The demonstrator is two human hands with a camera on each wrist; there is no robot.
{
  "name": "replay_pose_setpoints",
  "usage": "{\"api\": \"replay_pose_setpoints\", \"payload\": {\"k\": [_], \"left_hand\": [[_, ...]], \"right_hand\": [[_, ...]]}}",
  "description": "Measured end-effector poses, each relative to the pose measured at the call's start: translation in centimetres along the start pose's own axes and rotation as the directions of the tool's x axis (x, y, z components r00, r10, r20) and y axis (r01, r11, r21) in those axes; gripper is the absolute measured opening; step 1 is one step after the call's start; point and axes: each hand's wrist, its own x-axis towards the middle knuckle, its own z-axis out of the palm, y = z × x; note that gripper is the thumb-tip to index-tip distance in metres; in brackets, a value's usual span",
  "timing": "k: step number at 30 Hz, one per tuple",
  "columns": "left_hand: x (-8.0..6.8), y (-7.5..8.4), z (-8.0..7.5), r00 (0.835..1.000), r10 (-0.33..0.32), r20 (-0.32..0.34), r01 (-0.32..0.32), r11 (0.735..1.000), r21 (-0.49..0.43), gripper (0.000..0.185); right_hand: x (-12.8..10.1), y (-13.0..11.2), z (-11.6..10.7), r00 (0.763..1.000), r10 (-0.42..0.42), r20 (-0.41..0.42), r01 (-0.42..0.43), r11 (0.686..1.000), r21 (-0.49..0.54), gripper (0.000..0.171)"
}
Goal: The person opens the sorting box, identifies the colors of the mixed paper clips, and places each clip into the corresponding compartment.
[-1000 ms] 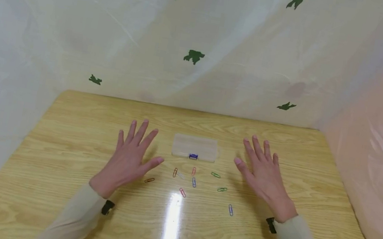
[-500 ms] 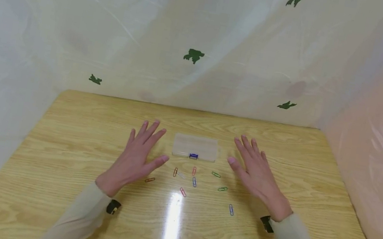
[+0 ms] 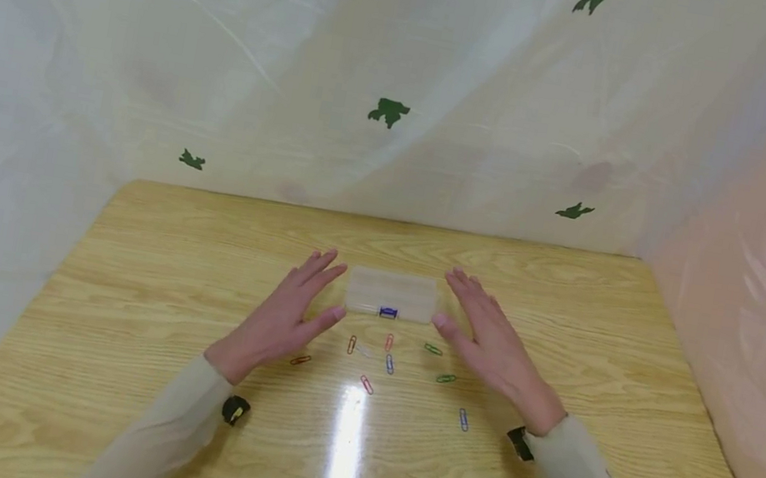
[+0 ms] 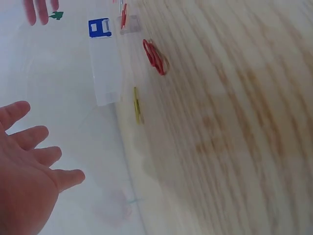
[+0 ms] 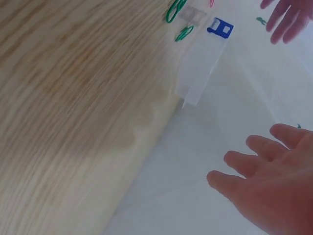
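Clear plastic rectangular box with a blue latch (image 3: 391,295) lies shut on the wooden table (image 3: 115,296), between your 2 hands. Your left hand (image 3: 282,319) and right hand (image 3: 490,346) flank it, fingers spread straight, holding nothing. Coloured paper clips (image 3: 389,364) lie scattered just in front.

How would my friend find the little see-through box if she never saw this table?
Look at the light wooden table, then between the left hand and right hand stretched out over it. The small, clear, flat plastic box lies there, behind the scattered coloured paper clips; it alone has a blue clasp.
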Motion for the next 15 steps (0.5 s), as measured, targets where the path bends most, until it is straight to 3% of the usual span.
{"api": "replay_pose_setpoints", "payload": {"k": [6,15], "left_hand": [[0.8,-0.4,0.3,0.999,-0.018,0.03,0.019,0.999,-0.027,0.065],[1.8,-1.3,0.4,0.999,-0.02,0.033,0.023,0.996,-0.084,0.056]], "right_hand": [[0.7,-0.6,0.4,0.999,-0.036,0.001,0.036,0.999,0.027,0.07],[1.4,-1.4,1.0,1.0,-0.021,0.001,0.021,0.999,0.036,0.071]]}}
